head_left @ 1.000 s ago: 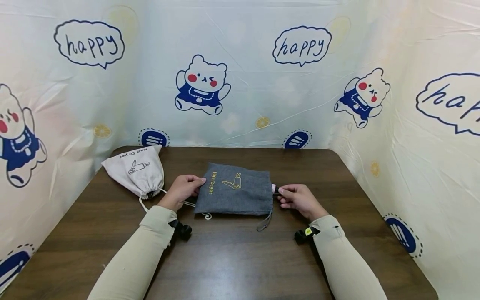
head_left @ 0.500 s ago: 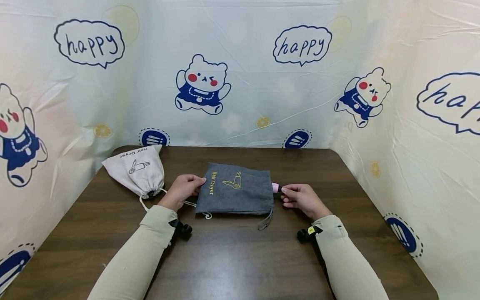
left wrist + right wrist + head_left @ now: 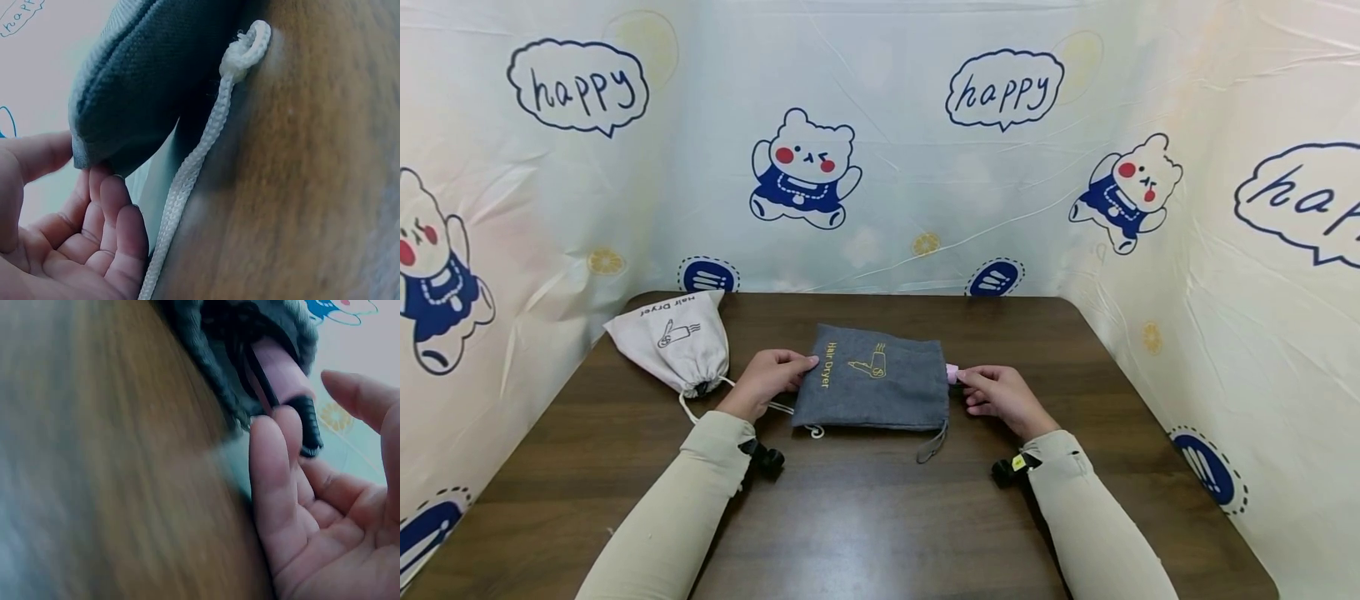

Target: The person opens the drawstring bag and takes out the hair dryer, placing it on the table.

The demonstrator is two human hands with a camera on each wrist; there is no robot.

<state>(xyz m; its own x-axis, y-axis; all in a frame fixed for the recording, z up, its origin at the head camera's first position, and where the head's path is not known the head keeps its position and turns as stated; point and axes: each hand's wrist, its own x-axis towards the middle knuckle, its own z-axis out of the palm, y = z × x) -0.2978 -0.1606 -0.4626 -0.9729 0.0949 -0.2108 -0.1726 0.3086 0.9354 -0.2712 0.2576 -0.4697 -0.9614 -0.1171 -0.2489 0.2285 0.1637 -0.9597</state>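
Note:
A grey-blue drawstring bag (image 3: 880,404) printed "Hair Dryer" lies flat on the table, its mouth to the right. My left hand (image 3: 765,382) pinches the bag's left edge between thumb and fingers; the left wrist view shows the lifted corner (image 3: 84,153). Out of the mouth pokes a pink hair dryer handle (image 3: 284,372) with a black cord (image 3: 306,422) bent over its end. My right hand (image 3: 1000,396) is at that end, its fingertips (image 3: 267,434) against the cord and handle, its thumb spread apart from them. The rest of the dryer is hidden inside the bag.
A white drawstring bag (image 3: 681,342), also printed "Hair Dryer", lies at the back left with its mouth gathered. White cord (image 3: 181,181) runs beneath the left hand. Grey string (image 3: 931,450) hangs from the bag's mouth. A printed curtain (image 3: 895,183) surrounds the brown table (image 3: 880,517).
The right hand drew slightly right, showing more of the handle, then came back left towards the bag's mouth. The grey-blue bag shifted a little right. The left hand keeps its pinch.

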